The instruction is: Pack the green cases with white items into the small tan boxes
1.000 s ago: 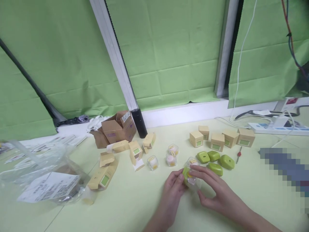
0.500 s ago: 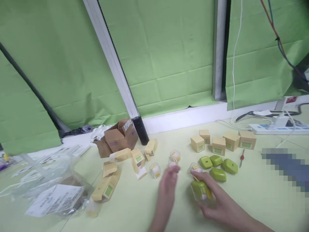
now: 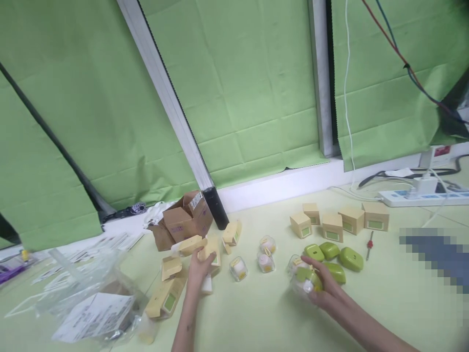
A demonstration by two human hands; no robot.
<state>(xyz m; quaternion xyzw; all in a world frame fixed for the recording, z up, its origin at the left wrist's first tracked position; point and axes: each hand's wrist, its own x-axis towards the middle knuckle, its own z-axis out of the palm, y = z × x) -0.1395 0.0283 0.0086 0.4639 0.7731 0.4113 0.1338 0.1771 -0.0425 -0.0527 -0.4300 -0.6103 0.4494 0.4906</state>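
Note:
My left hand (image 3: 199,269) is closed round a small tan cardboard box (image 3: 211,248) with a green label, standing among other opened tan boxes. In my right hand (image 3: 324,288) is a shiny green rounded case (image 3: 306,275) with clear plastic and a whitish part at its lower side; the fingers hide some of it. Just behind it sits a clear plastic container (image 3: 294,263). Between my hands lie more clear containers with pale contents, one of them (image 3: 238,269) nearest the left hand. Several green cases (image 3: 351,259) lie beyond my right hand.
Closed tan boxes (image 3: 375,216) stand at the back right, near a red-handled screwdriver (image 3: 370,244) and a white power strip (image 3: 399,198). A brown carton (image 3: 188,220) stands at the back left. Plastic bags with a printed label (image 3: 97,315) lie at the left.
My left hand has moved left from the clear containers to the tan box and grasped it. My right hand still holds the green case, now turned. The view has shifted slightly.

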